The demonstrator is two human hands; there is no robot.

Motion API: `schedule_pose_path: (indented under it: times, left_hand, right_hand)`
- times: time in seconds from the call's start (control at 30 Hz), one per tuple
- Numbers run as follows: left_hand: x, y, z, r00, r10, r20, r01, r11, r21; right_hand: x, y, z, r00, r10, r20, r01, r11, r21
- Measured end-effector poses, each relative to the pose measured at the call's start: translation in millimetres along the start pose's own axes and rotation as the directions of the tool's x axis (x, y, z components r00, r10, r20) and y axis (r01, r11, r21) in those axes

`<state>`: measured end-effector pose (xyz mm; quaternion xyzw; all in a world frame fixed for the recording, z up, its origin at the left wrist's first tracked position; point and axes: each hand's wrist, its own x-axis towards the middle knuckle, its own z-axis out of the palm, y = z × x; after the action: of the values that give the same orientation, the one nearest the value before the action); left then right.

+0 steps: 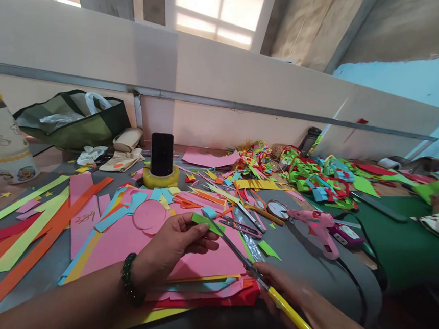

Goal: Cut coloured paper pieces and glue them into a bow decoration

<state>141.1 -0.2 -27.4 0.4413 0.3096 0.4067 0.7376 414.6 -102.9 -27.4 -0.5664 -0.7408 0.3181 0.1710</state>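
Note:
My left hand (186,238), with a dark bead bracelet at the wrist, pinches a small piece of green paper (208,223) above a pile of pink sheets. My right hand (288,293) is closed around scissors (240,256) with a yellow handle (301,322). Their long metal blades reach up and left to the green paper, the tips touching or overlapping it. Under my hands lie the stacked pink sheets (116,247), with blue and yellow paper beneath. A pink circle (149,216) rests on the stack beside my left hand.
Paper strips (50,231) cover the left side. A phone (162,154) stands on a yellow tape roll (160,179). Right of the scissors are a pink glue gun (319,227) and its cord. Colourful paper pieces (318,178) are heaped behind; a cup (4,138) stands far left.

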Motion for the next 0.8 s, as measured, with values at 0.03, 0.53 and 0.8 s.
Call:
schedule_pose_path:
  times: [0.03,0.53,0.8]
  left_hand:
    - [-0.3,-0.1,0.3,1.0,0.001,0.0,-0.001,1.0,0.001]
    - [-0.6,1.5,2.0,1.0,0.014,-0.011,-0.014,1.0,0.0]
    - [-0.2,0.7,1.4,1.0,0.01,-0.001,-0.01,1.0,-0.002]
  right_hand:
    - [0.5,-1.6,-0.2,1.0,0.002,0.009,-0.002,1.0,0.004]
    - [1.1,-2.6,1.0,0.999,-0.042,0.0,0.042,0.999,-0.028]
    - [1.4,-2.8,2.6,0.999,-0.034,0.007,0.034,0.999,0.011]
